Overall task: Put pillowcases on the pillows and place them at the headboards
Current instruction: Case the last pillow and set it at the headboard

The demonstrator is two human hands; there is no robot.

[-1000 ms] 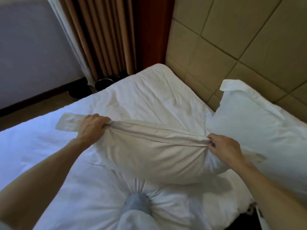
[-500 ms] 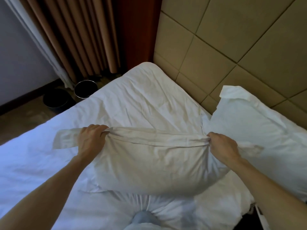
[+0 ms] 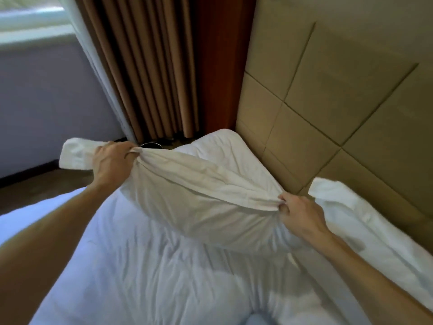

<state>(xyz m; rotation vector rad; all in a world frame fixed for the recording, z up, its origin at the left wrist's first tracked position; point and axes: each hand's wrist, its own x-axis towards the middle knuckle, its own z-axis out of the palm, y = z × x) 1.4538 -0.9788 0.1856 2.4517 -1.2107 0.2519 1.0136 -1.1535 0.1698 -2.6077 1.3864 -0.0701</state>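
Observation:
A cased pillow (image 3: 201,202) in an off-white pillowcase hangs lifted above the white bed (image 3: 145,273). My left hand (image 3: 112,163) grips its upper left corner, where the loose flap of the case sticks out to the left. My right hand (image 3: 300,214) pinches the opposite corner, lower and to the right. The pillow is tilted, left end higher. A second white-cased pillow (image 3: 365,231) lies at the right against the tan padded headboard (image 3: 328,113). The bed's far left corner by the headboard shows bare sheet.
Brown curtains (image 3: 150,66) hang beyond the bed's far corner, with a round dark bin (image 3: 151,144) on the floor below them. A grey wall and window are at the left. Dark floor runs along the bed's left side.
Both hands have raised the pillow off the bed and carried it toward the headboard corner. The view has tilted up, so more wall and window show.

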